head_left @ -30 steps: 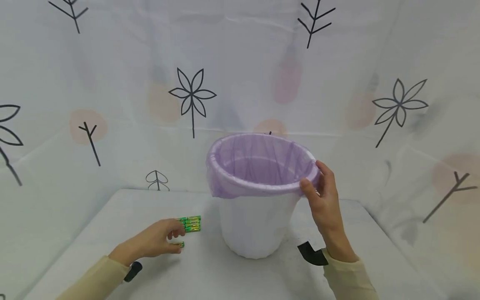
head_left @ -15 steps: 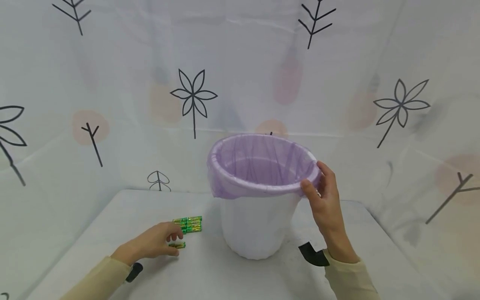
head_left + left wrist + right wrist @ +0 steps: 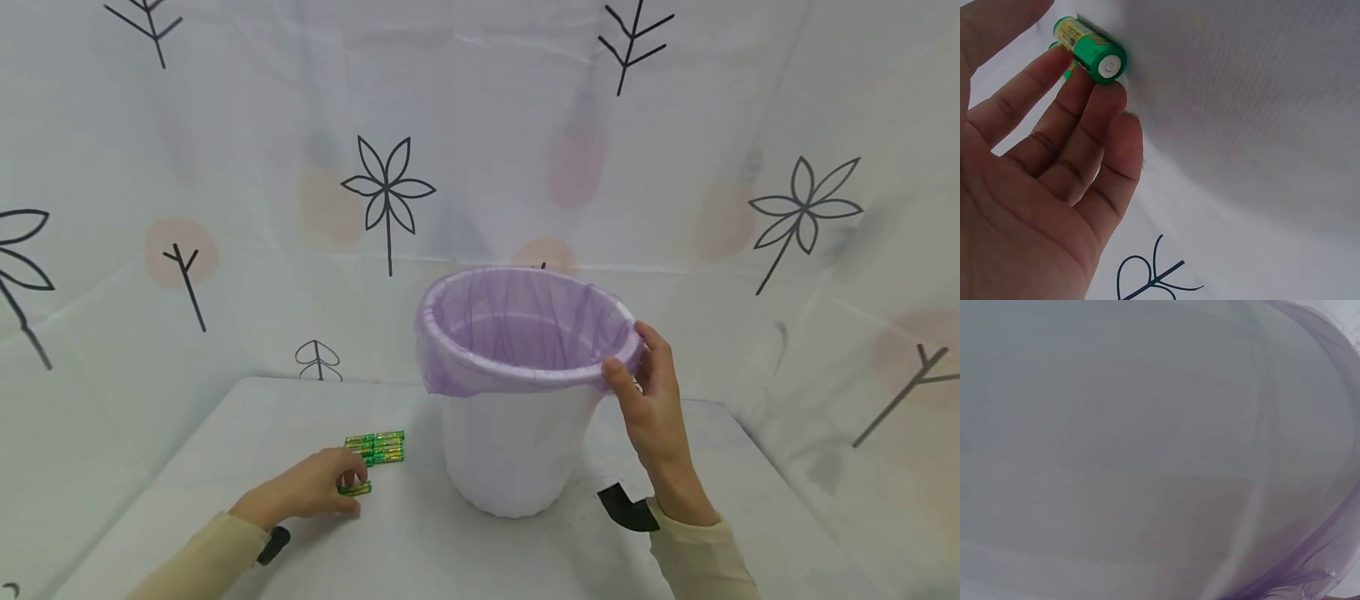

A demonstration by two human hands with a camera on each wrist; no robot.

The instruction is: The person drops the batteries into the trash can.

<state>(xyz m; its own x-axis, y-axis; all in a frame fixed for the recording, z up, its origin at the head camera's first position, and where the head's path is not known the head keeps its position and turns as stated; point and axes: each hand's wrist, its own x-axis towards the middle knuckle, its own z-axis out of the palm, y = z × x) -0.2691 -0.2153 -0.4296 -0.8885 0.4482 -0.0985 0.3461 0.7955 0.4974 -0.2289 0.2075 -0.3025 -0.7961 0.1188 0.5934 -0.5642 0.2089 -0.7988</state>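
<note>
In the head view my left hand (image 3: 311,486) reaches over the table around a single green-and-yellow battery (image 3: 356,489), thumb in front and fingers behind. The left wrist view shows the fingertips right at this battery (image 3: 1085,47), its white end facing the camera, and the thumb standing apart from it. Several more batteries (image 3: 388,446) lie side by side just behind, partly covered by the hand. My right hand (image 3: 652,400) grips the right rim of a white trash bin (image 3: 517,454) lined with a purple bag (image 3: 450,379). Only the bin's wall and bag fill the right wrist view.
The bin stands upright in the middle of a white table (image 3: 420,558). Behind it hangs a white cloth (image 3: 465,100) printed with leaves and flowers. A black strap (image 3: 626,510) is on the right wrist.
My left hand has lowered slightly toward the single battery, and more of the batteries behind shows than one second ago. The right hand keeps its hold on the bin's rim.
</note>
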